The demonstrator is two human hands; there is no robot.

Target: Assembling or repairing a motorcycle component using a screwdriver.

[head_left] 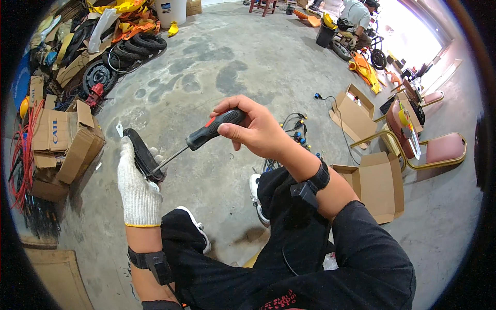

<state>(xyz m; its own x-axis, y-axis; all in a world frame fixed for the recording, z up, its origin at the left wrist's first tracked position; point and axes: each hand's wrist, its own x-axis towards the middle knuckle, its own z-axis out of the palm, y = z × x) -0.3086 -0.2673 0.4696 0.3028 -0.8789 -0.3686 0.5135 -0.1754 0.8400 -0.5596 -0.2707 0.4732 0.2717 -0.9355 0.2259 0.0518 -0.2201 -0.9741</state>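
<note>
My left hand (137, 186), in a white knitted glove, is wrapped round a long black part (138, 149) with a pale metal tab at its far end. What kind of part it is I cannot make out. Bare, my right hand (253, 126) grips the black and red handle of a screwdriver (204, 134) between thumb and fingers. The screwdriver's shaft slants down to the left, and its tip meets the near end of the black part. The gloved fingers behind that part are mostly hidden.
Left of me stand torn cardboard boxes (67, 142) beside red cables (20, 155), with tyres (126, 54) farther back. Cables with connectors (297, 132) lie on the floor ahead. Open cartons (374, 181) and gold-framed chairs (439, 151) stand at right. A person (356, 18) works far right.
</note>
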